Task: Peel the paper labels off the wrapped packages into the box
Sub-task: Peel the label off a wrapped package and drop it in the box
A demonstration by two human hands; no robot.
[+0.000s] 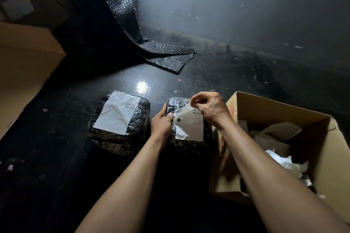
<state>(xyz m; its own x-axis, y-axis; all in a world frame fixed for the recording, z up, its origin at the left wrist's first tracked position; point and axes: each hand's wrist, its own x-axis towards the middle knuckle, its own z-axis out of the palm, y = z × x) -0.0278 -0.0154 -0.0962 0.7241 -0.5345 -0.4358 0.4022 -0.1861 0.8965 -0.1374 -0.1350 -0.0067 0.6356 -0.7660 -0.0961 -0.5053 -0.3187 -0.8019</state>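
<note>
box flap (232, 108): red print, "LUBRI…" partly readable
labels left of box (190, 125): barcodes, txt illegible

Dim scene, cool light washing the far wall (236, 2), small glare spot on the glossy black worktop (141, 86), deep shadow left and near, wide-angle bending at edges, corners soft and murky

We are seeing a white label (190, 125) with black barcode stripes between our hands, on a glossy black package (177, 104). Left of our hands, another black package (141, 119) is wearing a white label (118, 112). Right of them, a tan box (280, 108) is showing red lettering and white scraps (284, 163). Beyond them, black bubble-dotted wrap (166, 53) is glinting on the black surface (56, 147).
</note>
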